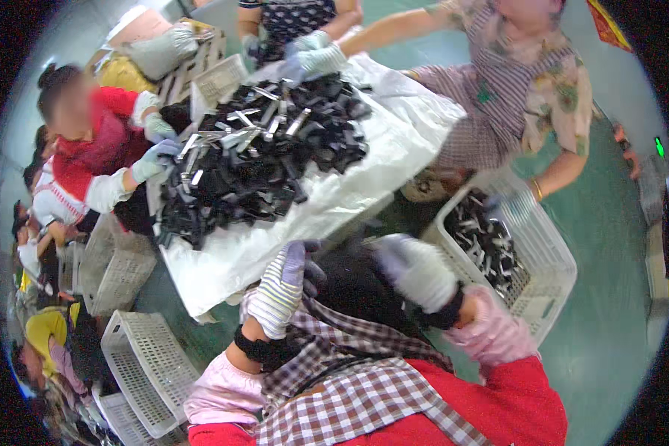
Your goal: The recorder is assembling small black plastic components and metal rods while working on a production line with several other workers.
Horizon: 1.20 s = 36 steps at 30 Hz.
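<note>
My left hand (282, 290), in a white striped glove with grey-purple fingers, is raised at the near edge of the table. Its fingers are bent together, and whatever they hold is hidden. To its right my right hand (420, 273), gloved the same way, is smeared by motion; its fingertips point left and their grip is unclear. Beyond both hands lies a big heap of small black pieces (253, 163), some with shiny silver strips, on a white sheet (349, 189) covering the table. Black cloth (353, 286) lies over my lap below the hands.
Right of me, a white plastic basket (546, 297) holds more black and silver pieces (483, 238), with a co-worker's gloved hand (513, 208) over it. Co-workers' hands (156, 160) work at the heap's left and far sides. White crates (145, 368) stand at lower left.
</note>
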Each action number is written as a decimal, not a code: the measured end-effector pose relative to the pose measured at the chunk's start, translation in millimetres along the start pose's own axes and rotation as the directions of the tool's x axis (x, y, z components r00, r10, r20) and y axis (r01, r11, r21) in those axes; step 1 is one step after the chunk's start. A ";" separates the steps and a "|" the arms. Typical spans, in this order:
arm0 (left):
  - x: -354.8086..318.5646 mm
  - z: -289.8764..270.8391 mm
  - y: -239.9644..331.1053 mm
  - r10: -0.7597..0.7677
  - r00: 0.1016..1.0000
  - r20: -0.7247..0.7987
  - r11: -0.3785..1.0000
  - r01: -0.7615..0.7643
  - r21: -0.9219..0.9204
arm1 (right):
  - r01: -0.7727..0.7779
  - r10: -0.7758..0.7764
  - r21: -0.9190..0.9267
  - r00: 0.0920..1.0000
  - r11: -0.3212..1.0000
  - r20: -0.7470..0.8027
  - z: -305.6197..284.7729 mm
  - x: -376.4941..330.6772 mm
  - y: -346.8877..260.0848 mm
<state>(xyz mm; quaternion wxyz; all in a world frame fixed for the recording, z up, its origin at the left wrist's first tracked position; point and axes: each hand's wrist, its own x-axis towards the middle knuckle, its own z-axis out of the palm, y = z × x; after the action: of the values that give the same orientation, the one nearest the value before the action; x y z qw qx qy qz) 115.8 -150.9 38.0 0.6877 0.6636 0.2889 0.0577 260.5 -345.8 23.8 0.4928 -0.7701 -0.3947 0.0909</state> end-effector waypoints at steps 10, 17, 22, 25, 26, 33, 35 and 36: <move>16.1 -148.2 -34.6 0.120 0.739 -0.663 0.992 -0.066 0.107 | -0.682 0.711 -0.487 0.684 0.546 -0.162 -173.6 -57.0 253.8; 22.9 -181.2 -44.6 0.509 0.574 -0.642 0.690 0.174 0.702 | -0.470 0.844 -0.819 0.535 0.330 0.034 -178.7 -73.6 282.3; 32.2 -181.4 -36.2 0.473 0.702 -0.532 0.394 0.372 0.841 | -0.398 0.706 -0.904 0.686 0.158 -0.179 -172.5 -38.6 269.2; 38.7 -195.6 -50.8 0.469 0.724 -0.506 0.340 0.381 0.860 | -0.213 0.272 -0.644 0.962 0.735 -0.007 -116.4 37.1 148.2; 46.1 -200.4 -56.3 0.542 0.705 -0.456 0.296 0.348 0.890 | -0.082 0.091 -0.473 0.996 0.877 -0.005 -92.5 57.8 115.4; 22.7 -168.6 -13.0 0.345 0.857 -0.383 0.244 0.313 0.918 | 0.656 -0.572 -0.251 0.749 0.712 0.335 118.2 184.6 -62.4; 28.5 -176.2 -42.5 0.837 0.529 -0.144 -0.067 0.359 0.931 | 0.649 -0.564 -0.299 0.758 0.699 0.328 165.4 193.8 -95.7; 28.7 -186.0 -67.3 0.617 0.667 -0.418 0.454 0.133 0.881 | 0.639 -0.554 -0.315 0.767 0.702 0.322 184.9 197.4 -111.0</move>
<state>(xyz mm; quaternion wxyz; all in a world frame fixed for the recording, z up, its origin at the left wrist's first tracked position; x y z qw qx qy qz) 30.9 18.3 -26.1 0.0778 0.8742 0.4035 0.2587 237.8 -58.6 73.2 0.2811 -0.6707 -0.6817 -0.0806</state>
